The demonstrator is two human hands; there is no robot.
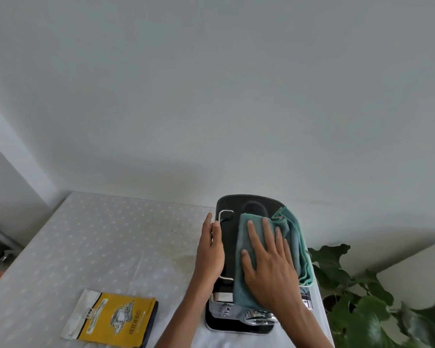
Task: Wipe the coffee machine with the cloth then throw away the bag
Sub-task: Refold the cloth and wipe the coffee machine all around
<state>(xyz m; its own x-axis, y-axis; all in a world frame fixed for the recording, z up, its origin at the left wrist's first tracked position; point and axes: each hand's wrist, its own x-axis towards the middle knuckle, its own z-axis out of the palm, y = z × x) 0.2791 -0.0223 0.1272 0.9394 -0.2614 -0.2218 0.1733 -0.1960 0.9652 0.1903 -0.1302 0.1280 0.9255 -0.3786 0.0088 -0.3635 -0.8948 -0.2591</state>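
Cloth (259, 249) lies under your flat, open right hand (269, 267) atop the coffee machine (227, 237) at the bench's (106, 247) right edge; your open left hand (211, 249) braces it. Push hard and it may slide off. Bag (116, 318) waits near the front edge.

Left hand (211, 249): set on edge, fingers straight and together, pointing far; left forearm (183, 310) enters from the near edge, angled right. Right hand (269, 267): palm down, fingers straight and spread, pointing far; right forearm (304, 322) enters from the near right.
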